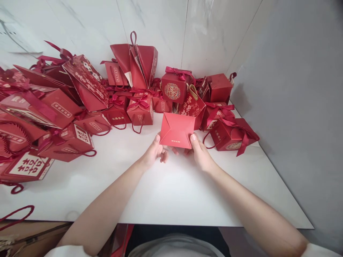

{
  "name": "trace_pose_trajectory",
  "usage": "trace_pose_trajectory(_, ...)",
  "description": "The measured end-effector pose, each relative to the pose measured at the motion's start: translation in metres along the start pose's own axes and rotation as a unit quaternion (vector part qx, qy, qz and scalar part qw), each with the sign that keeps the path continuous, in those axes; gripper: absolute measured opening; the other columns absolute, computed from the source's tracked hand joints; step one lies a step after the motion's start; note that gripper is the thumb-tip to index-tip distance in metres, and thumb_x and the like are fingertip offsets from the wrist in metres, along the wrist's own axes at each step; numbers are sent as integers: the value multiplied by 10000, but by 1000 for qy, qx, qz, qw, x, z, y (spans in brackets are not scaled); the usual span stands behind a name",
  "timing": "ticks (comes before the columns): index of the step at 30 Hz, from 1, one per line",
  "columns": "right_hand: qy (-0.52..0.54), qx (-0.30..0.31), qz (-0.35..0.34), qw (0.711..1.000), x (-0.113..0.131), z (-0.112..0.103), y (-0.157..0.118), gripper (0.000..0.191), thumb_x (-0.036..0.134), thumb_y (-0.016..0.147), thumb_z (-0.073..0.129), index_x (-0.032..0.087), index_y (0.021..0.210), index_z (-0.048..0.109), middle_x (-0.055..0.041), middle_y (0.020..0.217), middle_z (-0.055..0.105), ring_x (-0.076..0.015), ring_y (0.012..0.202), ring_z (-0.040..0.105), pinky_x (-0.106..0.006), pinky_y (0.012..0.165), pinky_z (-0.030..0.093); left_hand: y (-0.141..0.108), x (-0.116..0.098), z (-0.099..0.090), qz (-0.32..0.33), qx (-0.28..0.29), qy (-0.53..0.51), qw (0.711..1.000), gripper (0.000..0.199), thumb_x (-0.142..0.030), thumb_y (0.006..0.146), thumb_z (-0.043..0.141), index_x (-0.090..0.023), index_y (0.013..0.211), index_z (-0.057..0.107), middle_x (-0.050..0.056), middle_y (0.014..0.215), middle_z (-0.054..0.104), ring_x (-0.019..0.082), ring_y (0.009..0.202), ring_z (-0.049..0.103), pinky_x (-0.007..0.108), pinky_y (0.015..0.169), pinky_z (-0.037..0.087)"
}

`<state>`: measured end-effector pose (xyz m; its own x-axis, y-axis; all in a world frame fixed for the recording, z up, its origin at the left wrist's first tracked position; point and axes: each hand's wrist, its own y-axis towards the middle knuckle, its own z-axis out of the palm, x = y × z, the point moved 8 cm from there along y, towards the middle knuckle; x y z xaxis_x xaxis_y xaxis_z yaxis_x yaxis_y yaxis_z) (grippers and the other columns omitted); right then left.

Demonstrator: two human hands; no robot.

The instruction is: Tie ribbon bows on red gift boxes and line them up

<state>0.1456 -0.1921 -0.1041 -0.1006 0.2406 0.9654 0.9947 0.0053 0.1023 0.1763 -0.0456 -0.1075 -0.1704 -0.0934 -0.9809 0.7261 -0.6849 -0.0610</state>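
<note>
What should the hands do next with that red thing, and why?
Maybe gently turn the red piece over: its creased, gold-printed face shows, its other side is hidden, and the left hand and right hand hold opposite edges.

1. And it's a little work corner, shop or workshop unclear!
2. Red ribboned gift boxes (60,107) crowding the white table (174,200)!
3. Marble-patterned wall (155,21) behind, brown cardboard (44,241) below left!
</note>
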Motion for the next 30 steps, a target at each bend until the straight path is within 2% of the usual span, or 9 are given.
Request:
trace_pose_trajectory(3,24,-9,13,1000,7,-2,-3,628,726,955,303,216,1266,497,-62,881,620,-211,694,589,-369,645,507,-2,-4,1,39,15,9,999,925,-875,812,255,-156,1365,436,153,924,725,117,421,520,231,381,306)
trace_pose_trajectory(6,27,-11,-4,1000,11,-2,-5,606,713,955,337,222,1279,485,-69,946,613,-213,742,592,-368,667,506,-2,-5,-2,52,10,7,999,875,-842,842,272,-156,1358,441,155,921,729,123,436,534,237,392,326)
trace_pose_trajectory(10,38,0,-6,999,10,0,-4,585,694,948,396,227,1292,476,-81,1028,608,-224,826,612,-361,687,513,-2,-5,-5,56,5,4,998,851,-824,851,302,-160,1368,430,149,919,735,131,449,556,241,398,344)
trace_pose_trajectory(18,25,0,-10,1000,15,1,-5,574,668,941,440,225,1307,460,-87,1037,633,-236,855,634,-387,729,528,-2,-4,-9,54,-12,18,998,833,-798,877,239,-144,1354,435,146,917,735,141,448,568,249,399,350)
trace_pose_trajectory(26,39,9,9,999,15,1,-4,595,649,946,451,219,1357,428,-94,1079,629,-237,904,633,-399,776,531,-3,-3,-7,58,-1,20,998,789,-774,894,249,-163,1354,440,136,913,725,144,463,583,245,404,365)
trace_pose_trajectory(30,57,16,-17,998,18,0,-2,638,644,938,476,244,1426,379,-117,1227,604,-235,952,648,-401,811,548,-3,-6,-9,62,-4,-17,998,702,-727,897,335,-176,1295,509,82,811,706,145,459,578,243,407,384)
